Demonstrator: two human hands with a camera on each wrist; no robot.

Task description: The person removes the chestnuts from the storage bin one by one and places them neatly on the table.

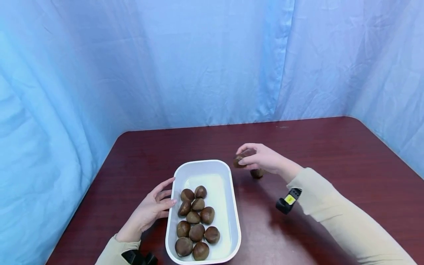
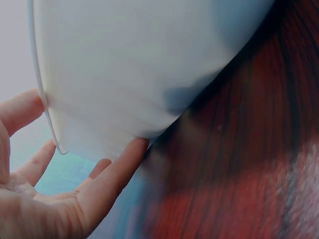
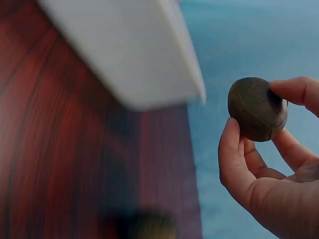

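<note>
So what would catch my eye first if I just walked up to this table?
Probably the white tray heaped with brown chestnuts, near the front of the dark red table. Just right of it, the right hand pinches one chestnut in the air, while the left hand touches the tray's left wall.

We see a dark red wood-grain tabletop (image 1: 331,154). On it rest a white tray (image 1: 233,206) of chestnuts and one loose chestnut (image 1: 257,173) just beside it.
</note>
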